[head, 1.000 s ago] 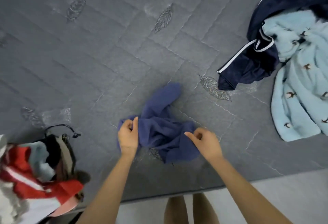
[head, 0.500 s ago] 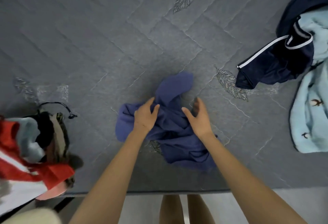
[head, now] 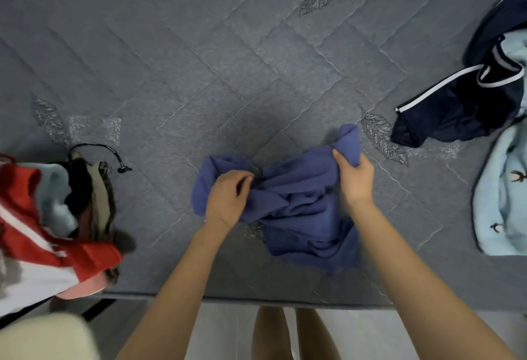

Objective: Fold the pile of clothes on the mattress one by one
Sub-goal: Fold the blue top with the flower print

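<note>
A crumpled blue cloth (head: 296, 205) lies near the front edge of the grey quilted mattress (head: 199, 74). My left hand (head: 226, 197) pinches a fold on its left part, fingers curled. My right hand (head: 355, 177) grips the upper right end of the cloth, thumb over the fabric. The lower part of the cloth sags in loose folds toward the mattress edge.
A pile of mixed clothes (head: 51, 217), red, white, light blue and olive, sits at the left edge with a black cord. A navy garment with white stripes (head: 467, 108) and a light blue printed garment (head: 504, 188) lie at the right. Floor and my legs show below the edge.
Both hands went from pinching the near edge to reaching over the cloth, and now grip it farther apart, the right hand up at its right end. The cloth is pulled wider.
</note>
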A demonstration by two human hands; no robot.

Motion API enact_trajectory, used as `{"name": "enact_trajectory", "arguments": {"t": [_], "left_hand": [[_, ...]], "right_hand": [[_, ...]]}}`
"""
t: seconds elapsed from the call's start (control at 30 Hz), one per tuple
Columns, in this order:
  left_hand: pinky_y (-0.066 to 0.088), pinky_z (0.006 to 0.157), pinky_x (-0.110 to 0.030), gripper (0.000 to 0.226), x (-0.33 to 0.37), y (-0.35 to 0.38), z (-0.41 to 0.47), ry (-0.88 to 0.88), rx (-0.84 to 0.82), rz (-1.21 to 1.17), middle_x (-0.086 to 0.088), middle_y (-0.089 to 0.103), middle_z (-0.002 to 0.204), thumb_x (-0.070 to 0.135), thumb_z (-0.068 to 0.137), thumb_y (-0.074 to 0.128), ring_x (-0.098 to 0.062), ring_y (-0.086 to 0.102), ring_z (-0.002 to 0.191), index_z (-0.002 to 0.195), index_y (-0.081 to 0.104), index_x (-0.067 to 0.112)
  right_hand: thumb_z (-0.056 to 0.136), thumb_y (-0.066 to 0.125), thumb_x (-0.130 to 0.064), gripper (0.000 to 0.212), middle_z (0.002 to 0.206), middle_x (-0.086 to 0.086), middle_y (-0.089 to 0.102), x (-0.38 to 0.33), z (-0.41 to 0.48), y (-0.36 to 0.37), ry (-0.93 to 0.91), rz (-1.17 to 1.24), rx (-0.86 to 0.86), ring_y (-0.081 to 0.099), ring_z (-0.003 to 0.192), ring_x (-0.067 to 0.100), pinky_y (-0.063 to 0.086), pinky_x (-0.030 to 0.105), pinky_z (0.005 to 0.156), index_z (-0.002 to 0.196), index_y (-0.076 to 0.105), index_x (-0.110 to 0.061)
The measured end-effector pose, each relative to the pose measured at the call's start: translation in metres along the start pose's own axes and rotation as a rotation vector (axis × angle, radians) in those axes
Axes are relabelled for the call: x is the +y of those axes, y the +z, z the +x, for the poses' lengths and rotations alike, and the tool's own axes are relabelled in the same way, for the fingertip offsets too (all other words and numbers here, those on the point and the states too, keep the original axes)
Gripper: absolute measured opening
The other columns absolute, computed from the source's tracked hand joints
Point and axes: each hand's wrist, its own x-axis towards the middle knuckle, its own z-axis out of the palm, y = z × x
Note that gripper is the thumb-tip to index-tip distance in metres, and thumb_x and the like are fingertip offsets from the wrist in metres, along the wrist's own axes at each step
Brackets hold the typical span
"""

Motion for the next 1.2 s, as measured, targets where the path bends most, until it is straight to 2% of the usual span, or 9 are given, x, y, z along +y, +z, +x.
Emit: {"name": "enact_trajectory", "arguments": {"t": [0.1, 0.2, 0.3, 0.4, 0.57, 0.7, 0.93, 1.03, 1.2], "left_hand": [[0.044, 0.082, -0.022, 0.023, -0.016, -0.014, 0.008, -0.188, 0.078, -0.055, -0.015, 0.068, 0.105, 0.005, 0.094, 0.056, -0.026, 0.063, 0.094, 0.115, 0.065, 0.001], [0.039, 0.079, -0.017, 0.030, -0.026, -0.014, 0.003, -0.174, 0.010, 0.008, -0.017, 0.065, 0.109, 0.004, 0.092, 0.059, -0.029, 0.062, 0.094, 0.121, 0.061, 0.001], [0.042, 0.088, -0.024, 0.040, -0.029, -0.010, -0.005, -0.113, -0.058, 0.075, -0.017, 0.061, 0.119, 0.009, 0.091, 0.062, -0.031, 0.058, 0.101, 0.130, 0.055, 0.002], [0.041, 0.097, -0.041, 0.052, -0.033, -0.008, -0.011, -0.091, -0.026, 0.245, -0.017, 0.052, 0.130, 0.018, 0.089, 0.066, -0.035, 0.050, 0.112, 0.137, 0.049, 0.007], [0.018, 0.112, -0.045, 0.065, -0.038, -0.009, -0.006, -0.079, -0.037, 0.465, -0.007, 0.017, 0.159, 0.030, 0.093, 0.058, -0.029, 0.017, 0.143, 0.150, 0.027, 0.022], [0.009, 0.118, -0.038, 0.058, -0.041, -0.013, 0.006, 0.028, -0.081, 0.425, 0.000, 0.023, 0.158, 0.016, 0.097, 0.049, -0.019, 0.014, 0.147, 0.150, 0.027, 0.021], [0.000, 0.117, -0.037, 0.051, -0.041, -0.011, 0.021, 0.093, -0.149, 0.385, 0.006, 0.031, 0.154, 0.015, 0.097, 0.049, -0.016, 0.017, 0.146, 0.146, 0.037, 0.024], [0.001, 0.117, -0.036, 0.052, -0.043, -0.008, 0.025, 0.073, -0.149, 0.374, 0.005, 0.034, 0.153, 0.014, 0.096, 0.051, -0.018, 0.020, 0.145, 0.145, 0.038, 0.024], [0.022, 0.108, -0.038, 0.047, -0.046, -0.009, 0.023, 0.089, -0.075, 0.375, -0.007, 0.056, 0.127, 0.009, 0.090, 0.057, -0.029, 0.045, 0.121, 0.136, 0.052, 0.016]], "right_hand": [[0.089, 0.066, -0.009, 0.013, 0.082, -0.002, 0.062, 0.004, 0.009, -0.027, 0.005, -0.003, 0.113, 0.052, 0.073, 0.004, 0.044, 0.007, 0.059, 0.100, 0.064, -0.002], [0.089, 0.067, -0.013, 0.027, 0.099, 0.011, 0.063, 0.018, 0.013, -0.049, 0.086, -0.083, 0.221, 0.055, 0.088, 0.015, 0.044, 0.012, 0.062, 0.107, 0.062, 0.006], [0.081, 0.075, -0.013, 0.056, 0.129, 0.020, 0.056, 0.024, 0.008, -0.052, 0.038, -0.191, 0.263, 0.054, 0.113, 0.024, 0.043, 0.029, 0.098, 0.126, 0.049, 0.007], [0.073, 0.082, -0.018, 0.095, 0.149, 0.022, 0.034, 0.022, -0.001, -0.042, -0.231, -0.478, 0.236, 0.029, 0.139, 0.030, 0.019, 0.034, 0.116, 0.147, 0.026, 0.002], [0.088, 0.070, -0.027, 0.062, 0.140, 0.017, 0.049, 0.013, -0.004, -0.001, -0.569, -0.716, -0.131, 0.039, 0.134, 0.034, 0.025, 0.042, 0.115, 0.139, 0.045, -0.002], [0.093, 0.063, -0.027, 0.050, 0.133, 0.015, 0.057, 0.012, -0.012, 0.036, -0.555, -0.752, -0.312, 0.048, 0.126, 0.031, 0.030, 0.036, 0.110, 0.136, 0.051, -0.004], [0.094, 0.057, -0.034, 0.045, 0.128, 0.008, 0.055, 0.026, -0.021, 0.049, -0.441, -1.049, -0.276, 0.045, 0.122, 0.028, 0.026, 0.038, 0.106, 0.136, 0.051, -0.018], [0.093, 0.059, -0.032, 0.030, 0.118, 0.008, 0.056, 0.026, -0.024, 0.050, -0.422, -1.086, -0.265, 0.045, 0.117, 0.028, 0.025, 0.035, 0.093, 0.119, 0.063, -0.018], [0.082, 0.072, -0.021, 0.014, 0.101, 0.002, 0.051, 0.017, -0.026, 0.047, -0.406, -0.910, -0.260, 0.045, 0.107, 0.026, 0.027, 0.029, 0.086, 0.092, 0.067, -0.013]]}}
